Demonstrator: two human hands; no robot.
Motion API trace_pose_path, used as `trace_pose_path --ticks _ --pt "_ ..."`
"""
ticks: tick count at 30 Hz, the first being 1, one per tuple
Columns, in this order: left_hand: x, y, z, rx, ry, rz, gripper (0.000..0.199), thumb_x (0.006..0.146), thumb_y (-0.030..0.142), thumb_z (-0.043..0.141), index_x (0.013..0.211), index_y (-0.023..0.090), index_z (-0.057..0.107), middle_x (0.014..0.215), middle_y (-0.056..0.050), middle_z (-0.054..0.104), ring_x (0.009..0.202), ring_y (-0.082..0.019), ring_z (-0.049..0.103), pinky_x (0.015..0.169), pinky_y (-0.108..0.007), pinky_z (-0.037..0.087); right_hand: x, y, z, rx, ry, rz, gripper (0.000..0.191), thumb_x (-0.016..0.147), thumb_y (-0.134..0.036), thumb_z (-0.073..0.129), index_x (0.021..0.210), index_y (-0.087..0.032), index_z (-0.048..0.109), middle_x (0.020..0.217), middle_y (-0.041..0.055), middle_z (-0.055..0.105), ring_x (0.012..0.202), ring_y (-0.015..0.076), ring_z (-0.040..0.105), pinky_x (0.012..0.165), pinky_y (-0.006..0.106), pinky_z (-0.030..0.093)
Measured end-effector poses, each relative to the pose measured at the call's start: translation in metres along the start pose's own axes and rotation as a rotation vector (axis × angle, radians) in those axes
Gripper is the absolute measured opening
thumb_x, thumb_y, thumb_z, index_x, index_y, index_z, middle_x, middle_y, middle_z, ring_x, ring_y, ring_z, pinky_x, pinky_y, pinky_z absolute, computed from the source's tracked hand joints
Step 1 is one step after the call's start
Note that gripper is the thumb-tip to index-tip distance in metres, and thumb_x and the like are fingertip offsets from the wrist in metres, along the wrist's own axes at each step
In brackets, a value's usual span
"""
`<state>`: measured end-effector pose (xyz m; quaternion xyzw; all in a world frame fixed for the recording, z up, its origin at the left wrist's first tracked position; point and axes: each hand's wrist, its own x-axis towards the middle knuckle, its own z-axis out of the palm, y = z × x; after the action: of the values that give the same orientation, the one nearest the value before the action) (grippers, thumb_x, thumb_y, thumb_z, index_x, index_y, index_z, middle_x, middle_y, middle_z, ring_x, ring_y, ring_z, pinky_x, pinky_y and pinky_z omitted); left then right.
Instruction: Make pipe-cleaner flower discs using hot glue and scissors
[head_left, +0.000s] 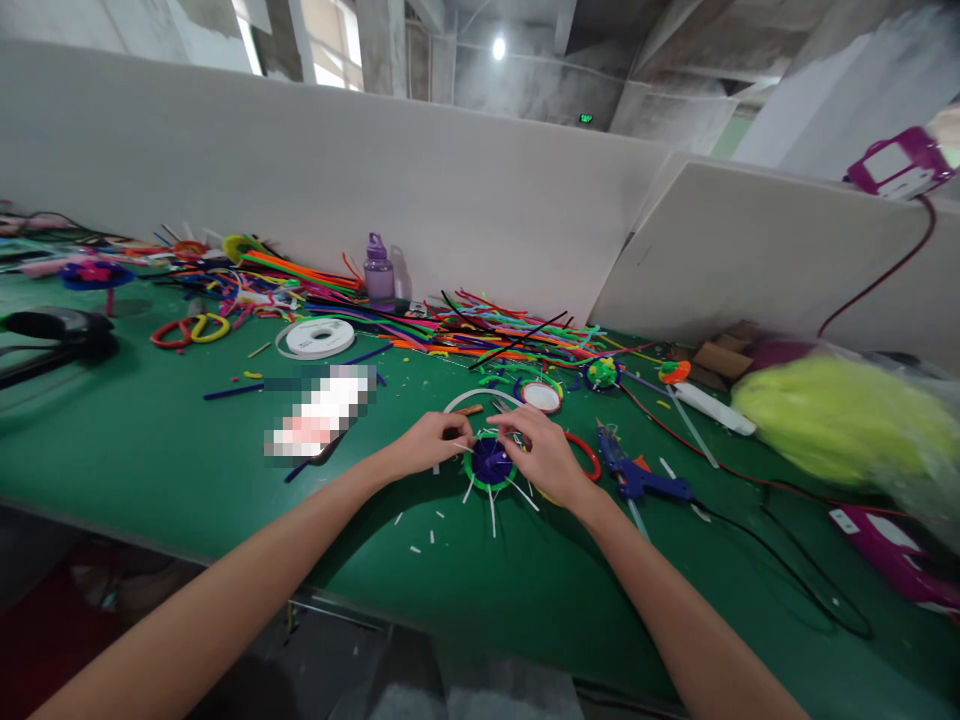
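A small round piece [490, 464] lies on the green table [187, 450], purple in the middle with a green pipe-cleaner rim and several white strips sticking out like spokes. My left hand [429, 441] pinches at its upper left edge. My right hand [541, 452] rests over its right side, fingertips meeting the left hand's above the purple centre. What exactly the fingertips pinch is too small to tell; it looks like a white strip on the piece. A red ring [589, 455] shows just behind my right hand.
A blue glue gun [637, 477] lies right of my right hand, its black cord trailing off. Heaps of coloured pipe cleaners [480, 335], a white tape roll [319, 338], a purple bottle [379, 270] and a yellow fluffy bag [840, 415] stand behind. White partitions wall the back.
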<state>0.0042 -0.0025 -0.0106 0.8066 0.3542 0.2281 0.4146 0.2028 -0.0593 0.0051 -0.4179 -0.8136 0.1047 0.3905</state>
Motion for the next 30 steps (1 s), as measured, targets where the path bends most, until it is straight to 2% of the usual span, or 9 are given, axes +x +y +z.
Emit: trace_pose_path --ticks 16,30 --pt "0.0012 -0.0038 0.0001 0.015 -0.003 0.009 0.016 0.075 0.027 0.05 0.069 0.013 0.056 0.058 0.003 0.045 0.054 -0.008 0.039 0.052 -0.02 0.029 -0.0007 -0.0011 0.0001 -0.021 -0.005 0.015 0.039 0.079 -0.005 0.048 0.113 -0.024 0.058 0.087 0.0037 0.06 0.086 0.019 0.053 0.077 0.033 0.043" --pt "0.0001 -0.0015 -0.0003 0.012 -0.005 0.007 0.014 0.074 0.025 0.049 0.069 0.014 0.055 0.059 0.004 0.045 0.055 -0.008 0.04 0.054 -0.02 0.031 -0.0018 0.0022 0.0016 -0.045 -0.007 -0.004 0.033 0.08 -0.006 0.049 0.107 -0.022 0.059 0.086 0.0038 0.06 0.086 0.0187 0.054 0.079 0.033 0.043"
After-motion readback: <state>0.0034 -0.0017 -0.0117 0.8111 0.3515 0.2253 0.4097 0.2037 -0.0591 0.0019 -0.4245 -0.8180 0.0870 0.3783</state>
